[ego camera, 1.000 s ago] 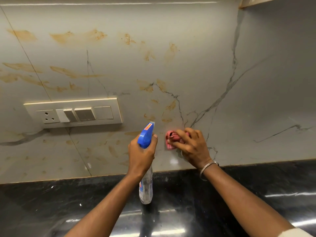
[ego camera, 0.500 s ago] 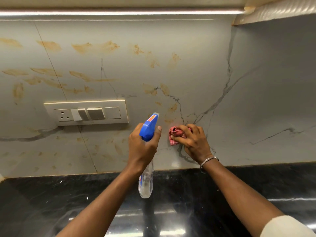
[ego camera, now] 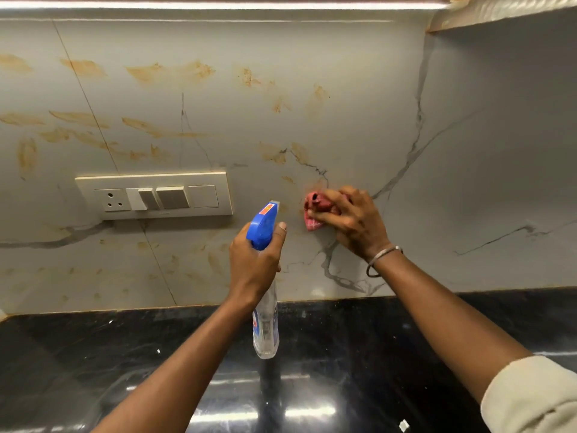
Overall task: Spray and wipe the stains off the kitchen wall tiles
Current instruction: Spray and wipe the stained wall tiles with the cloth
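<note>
grey wall tiles (ego camera: pixel 343 73) bear orange-brown stains (ego camera: pixel 168 71) above the black desk (ego camera: pixel 93 354). left hand (ego camera: pixel 254 267) fingers curl round the spray bottle (ego camera: pixel 263 223), held upright near the wall. right hand (ego camera: pixel 356 220) fingers clutch a bunched pink cloth (ego camera: pixel 315 210) against the tiles.

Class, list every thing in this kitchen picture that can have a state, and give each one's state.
Wall tiles: stained orange-brown, mostly at left and centre.
Spray bottle: upright, gripped by the left hand, nozzle facing the tiles.
Cloth: bunched, gripped by the right hand against the tiles.
Socket: nothing plugged in.
Light strip: lit.
</note>
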